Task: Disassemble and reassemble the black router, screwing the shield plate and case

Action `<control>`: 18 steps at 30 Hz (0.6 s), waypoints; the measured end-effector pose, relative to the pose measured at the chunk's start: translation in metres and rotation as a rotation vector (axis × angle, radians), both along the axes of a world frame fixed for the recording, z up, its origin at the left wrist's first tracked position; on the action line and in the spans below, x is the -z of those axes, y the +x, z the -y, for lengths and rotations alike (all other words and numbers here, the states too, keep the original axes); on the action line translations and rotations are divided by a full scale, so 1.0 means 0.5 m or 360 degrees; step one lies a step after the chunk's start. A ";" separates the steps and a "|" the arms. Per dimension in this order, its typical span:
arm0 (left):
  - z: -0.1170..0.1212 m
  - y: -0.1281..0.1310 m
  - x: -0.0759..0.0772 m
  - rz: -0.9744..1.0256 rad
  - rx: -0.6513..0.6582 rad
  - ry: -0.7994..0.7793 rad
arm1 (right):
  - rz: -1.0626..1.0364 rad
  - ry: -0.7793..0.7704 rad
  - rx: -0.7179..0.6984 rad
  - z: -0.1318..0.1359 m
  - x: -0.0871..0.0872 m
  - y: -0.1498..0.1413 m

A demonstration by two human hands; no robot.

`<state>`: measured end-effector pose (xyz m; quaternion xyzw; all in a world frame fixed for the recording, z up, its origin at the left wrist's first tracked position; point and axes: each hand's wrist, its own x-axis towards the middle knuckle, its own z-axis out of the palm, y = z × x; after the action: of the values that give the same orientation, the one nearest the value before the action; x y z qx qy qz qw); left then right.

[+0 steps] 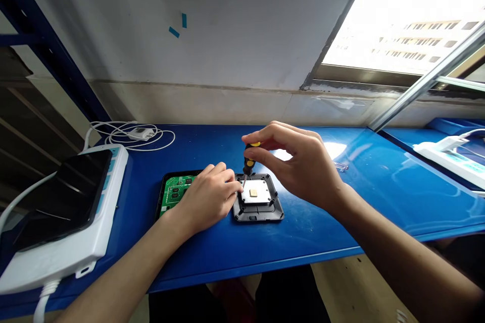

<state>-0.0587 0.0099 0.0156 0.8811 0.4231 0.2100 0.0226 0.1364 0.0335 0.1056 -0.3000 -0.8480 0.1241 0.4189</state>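
A short screwdriver (249,161) with a black and yellow handle is pinched between the thumb and fingers of my right hand (299,159). Its shaft points down at the upper left corner of a silver metal plate (261,193). That plate, with a small tan square pad (253,193) on it, sits inside a black plastic cover (267,215) lying on the bench. My left hand (210,194) has curled fingers gripping the cover's left edge, one fingertip close to the screwdriver tip. Partly under this hand lies a green circuit board (178,189) in a black housing (160,197).
On the left, a black phone (71,197) rests on a white power strip (113,212). Behind it lies a coiled white cable with a plug (142,133). Small metal pieces (341,166) lie right of my right hand on the blue bench (265,247). Another power strip (450,159) stands far right.
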 end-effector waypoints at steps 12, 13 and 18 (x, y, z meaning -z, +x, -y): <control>-0.002 0.004 -0.002 -0.0042 -0.0001 -0.0033 | 0.0127 0.0044 0.0068 0.011 0.009 0.002; -0.002 0.004 -0.002 -0.0042 -0.0004 -0.0038 | 0.0119 0.0042 0.0078 0.010 0.010 0.002; 0.001 0.002 0.000 -0.0051 -0.0017 -0.0041 | -0.0017 0.0107 0.0098 -0.004 0.029 -0.007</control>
<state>-0.0578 0.0096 0.0156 0.8817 0.4308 0.1905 0.0262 0.1327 0.0354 0.0909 -0.3109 -0.8398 0.0842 0.4370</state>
